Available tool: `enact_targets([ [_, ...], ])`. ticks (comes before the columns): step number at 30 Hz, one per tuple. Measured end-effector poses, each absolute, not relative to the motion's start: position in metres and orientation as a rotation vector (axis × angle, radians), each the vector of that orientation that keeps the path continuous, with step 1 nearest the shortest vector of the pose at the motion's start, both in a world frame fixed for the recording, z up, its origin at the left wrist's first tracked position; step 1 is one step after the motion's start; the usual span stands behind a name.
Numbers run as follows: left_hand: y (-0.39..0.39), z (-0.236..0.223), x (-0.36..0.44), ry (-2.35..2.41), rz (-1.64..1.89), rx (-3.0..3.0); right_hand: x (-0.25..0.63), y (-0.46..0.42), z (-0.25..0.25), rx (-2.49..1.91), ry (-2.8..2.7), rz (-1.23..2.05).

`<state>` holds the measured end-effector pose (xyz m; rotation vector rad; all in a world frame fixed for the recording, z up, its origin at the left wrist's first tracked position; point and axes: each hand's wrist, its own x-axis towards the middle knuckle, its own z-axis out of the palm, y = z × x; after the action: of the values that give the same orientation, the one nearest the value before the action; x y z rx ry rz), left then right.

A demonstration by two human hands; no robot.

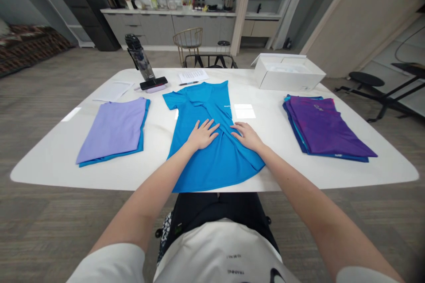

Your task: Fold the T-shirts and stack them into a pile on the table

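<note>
A bright blue T-shirt (202, 163) lies on the white table in front of me, neck end away from me and hem at the near edge. Its left sleeve sticks out, while no sleeve shows on the right, where the side looks folded inward. Creases run across its middle. My left hand (202, 135) rests flat on the shirt's middle with fingers spread. At the shirt's right edge, my right hand (247, 135) touches the fabric with its fingers stretched out. Small white lettering (227, 106) shows on the upper right of the shirt.
Folded lilac and blue clothes (114, 128) lie to the left, a purple-topped folded stack (327, 126) to the right. Along the table's back stand a dark-lidded bottle (141, 59), a black phone (153, 83), papers (193, 74), a pen (188, 83) and a white box (288, 73).
</note>
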<state>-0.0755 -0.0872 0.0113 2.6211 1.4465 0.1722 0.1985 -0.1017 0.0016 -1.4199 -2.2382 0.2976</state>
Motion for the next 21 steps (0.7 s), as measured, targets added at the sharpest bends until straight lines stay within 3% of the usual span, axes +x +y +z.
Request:
enact_targets([
  [13,-0.096,0.014,-0.074,1.454,0.246,2.651,0.217,-0.182,0.002,-1.352,-2.134,0.441],
  [21,-0.139,0.021,-0.063,1.602,0.376,2.668,0.218,-0.232,0.004,-1.458,-2.010,0.390],
])
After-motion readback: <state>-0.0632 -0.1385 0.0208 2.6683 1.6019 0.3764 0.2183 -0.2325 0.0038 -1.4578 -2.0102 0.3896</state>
